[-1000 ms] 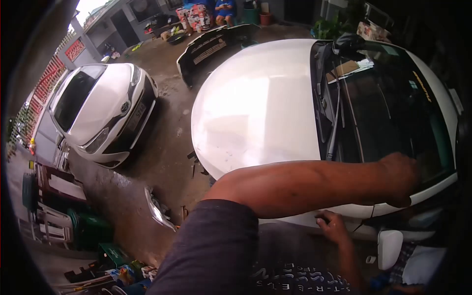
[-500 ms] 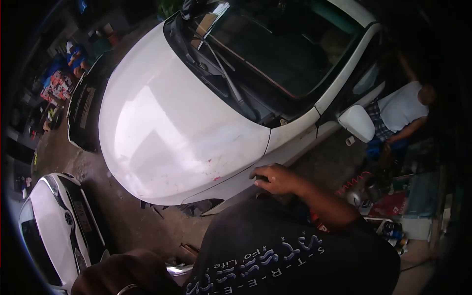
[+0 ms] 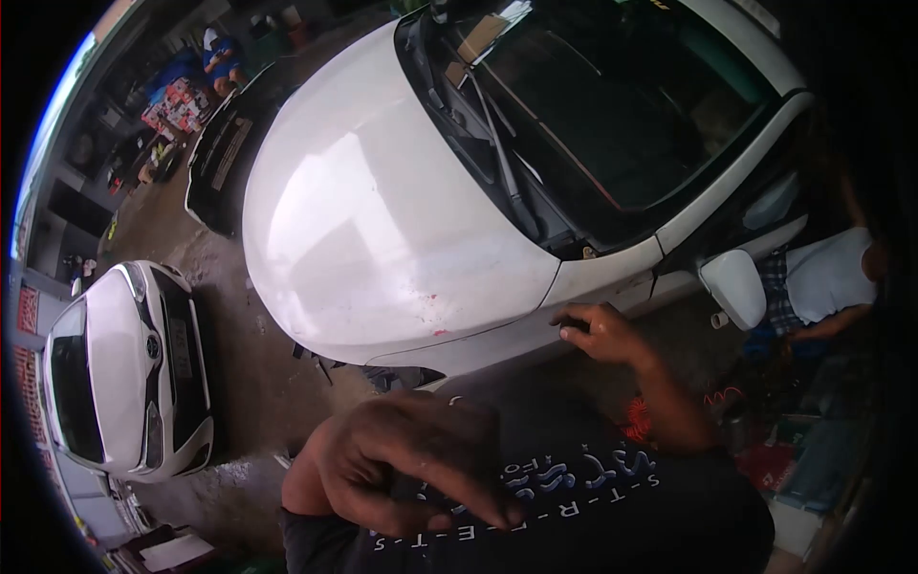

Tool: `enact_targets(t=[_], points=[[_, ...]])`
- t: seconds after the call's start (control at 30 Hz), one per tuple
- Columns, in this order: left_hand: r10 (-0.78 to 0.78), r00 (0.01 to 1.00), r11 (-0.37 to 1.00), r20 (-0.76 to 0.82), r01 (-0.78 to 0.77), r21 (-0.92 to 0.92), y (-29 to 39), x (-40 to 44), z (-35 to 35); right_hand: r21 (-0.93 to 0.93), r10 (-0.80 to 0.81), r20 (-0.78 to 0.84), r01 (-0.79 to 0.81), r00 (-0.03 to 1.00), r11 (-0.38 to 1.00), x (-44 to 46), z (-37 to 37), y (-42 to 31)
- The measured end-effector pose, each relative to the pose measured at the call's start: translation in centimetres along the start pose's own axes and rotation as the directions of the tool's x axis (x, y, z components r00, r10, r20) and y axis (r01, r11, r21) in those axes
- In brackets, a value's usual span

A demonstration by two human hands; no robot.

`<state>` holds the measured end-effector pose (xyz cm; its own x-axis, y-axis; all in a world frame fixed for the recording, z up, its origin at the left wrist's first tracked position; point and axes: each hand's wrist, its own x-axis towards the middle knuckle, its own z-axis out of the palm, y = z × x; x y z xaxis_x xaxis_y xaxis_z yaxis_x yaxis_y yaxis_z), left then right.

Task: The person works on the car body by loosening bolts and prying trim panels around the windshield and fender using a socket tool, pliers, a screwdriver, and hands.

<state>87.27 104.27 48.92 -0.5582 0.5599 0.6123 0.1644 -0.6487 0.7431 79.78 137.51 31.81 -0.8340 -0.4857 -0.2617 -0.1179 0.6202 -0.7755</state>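
Note:
A white car (image 3: pixel 363 230) fills the middle of the view, with small red marks on the near side of its hood. Beside its front fender (image 3: pixel 507 340) is my right hand (image 3: pixel 602 333), fingers and thumb slightly bent and apart, with nothing visible between them. Whether the fingertips touch the panel I cannot tell. My left hand (image 3: pixel 411 464) hangs close to the camera in front of my dark printed shirt (image 3: pixel 612 507). Its fingers are loosely bent and apart, nothing seen in them, and a ring shows on one finger. Dark parts show in the wheel opening (image 3: pixel 402 378).
A second white car (image 3: pixel 120 373) stands at the left. A dark bumper-like part (image 3: pixel 215 172) lies ahead of the hood. At the right, a person in a white top (image 3: pixel 832 277) is beside the side mirror (image 3: pixel 734 287). Another person in blue (image 3: pixel 222 62) sits far back. A red coiled hose (image 3: pixel 636 419) lies near my right arm.
My left hand has risen from the lower left to the front of my shirt. The view has shifted, so the cars sit differently in it. My right hand stays beside the fender.

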Motion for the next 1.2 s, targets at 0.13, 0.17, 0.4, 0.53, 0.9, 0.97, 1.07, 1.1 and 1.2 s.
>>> enact_targets(t=[0.13,0.17,0.4,0.53,0.9,0.97,1.07,1.1,1.2], points=[[0.124,0.991,0.960,0.047,-0.108,-0.257,-3.5,5.1,3.4,0.042,0.008,0.076,-0.011,0.997,0.999,1.3,-0.7,2.0],[0.155,0.987,0.957,0.035,-0.142,-0.253,-4.4,5.8,3.8,0.073,0.070,0.073,-0.076,0.995,0.994,1.3,-0.6,2.0],[0.234,0.966,0.953,-0.112,-0.205,0.221,-3.2,6.1,6.1,-0.025,-0.078,0.321,0.090,0.944,0.996,4.4,0.3,3.2],[0.065,0.946,0.894,-0.319,0.087,0.440,-3.1,-3.5,4.3,-0.080,-0.057,0.508,0.114,0.859,0.990,6.0,0.5,1.9],[-0.647,-0.028,0.058,-0.762,0.995,-0.085,-38.9,-49.3,30.8,-0.439,0.377,0.715,-0.040,0.589,0.897,2.3,-0.2,15.7],[-0.567,-0.036,0.177,-0.823,0.971,-0.164,-38.9,-47.7,30.7,-0.474,0.450,0.684,-0.119,0.574,0.873,1.2,-0.6,15.6],[-0.553,-0.147,0.287,-0.820,0.890,-0.354,-40.4,-50.4,31.2,-0.498,0.517,0.641,-0.205,0.567,0.842,-0.1,-0.8,15.0],[-0.596,-0.194,0.260,-0.779,0.871,-0.416,-38.2,-50.1,30.7,-0.502,0.531,0.630,-0.224,0.567,0.835,-0.5,-0.7,14.8],[-0.644,-0.267,0.203,-0.717,0.844,-0.497,-31.2,-49.1,28.8,-0.493,0.562,0.601,-0.290,0.568,0.820,-2.0,0.3,13.8]])
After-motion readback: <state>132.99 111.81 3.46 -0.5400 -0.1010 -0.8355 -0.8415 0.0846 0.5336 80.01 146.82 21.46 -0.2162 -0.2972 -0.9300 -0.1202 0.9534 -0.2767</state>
